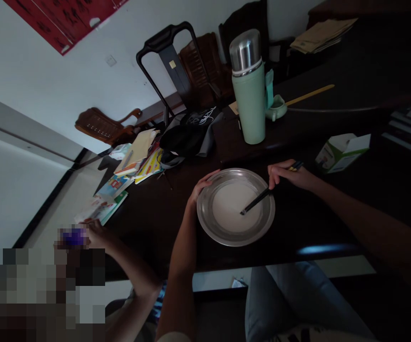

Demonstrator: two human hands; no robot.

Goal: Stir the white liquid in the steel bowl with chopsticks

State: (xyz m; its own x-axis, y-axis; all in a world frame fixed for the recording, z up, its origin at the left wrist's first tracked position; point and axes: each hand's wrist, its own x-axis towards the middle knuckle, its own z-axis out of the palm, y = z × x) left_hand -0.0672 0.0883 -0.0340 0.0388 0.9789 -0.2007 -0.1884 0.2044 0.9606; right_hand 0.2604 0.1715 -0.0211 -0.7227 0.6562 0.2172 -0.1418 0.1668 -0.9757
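Note:
A round metal basin [205,227] sits on the dark table, with a smooth off-white liquid [226,206] in its bottom. My left hand [200,188] grips the basin's left rim, fingers along the far side. From the right, my right hand [286,175] is closed around dark chopsticks [258,200]. They slant down over the basin's right rim, and their tips dip into the liquid. The fingers of my left hand are partly hidden by the rim.
Behind the basin stands a pale green thermos [250,102], beside a small green cup [277,108]. A small opened box [342,152] is at right. Books and papers [137,159] and a dark bag [184,135] lie at left. Another person's arm [130,259] rests nearby.

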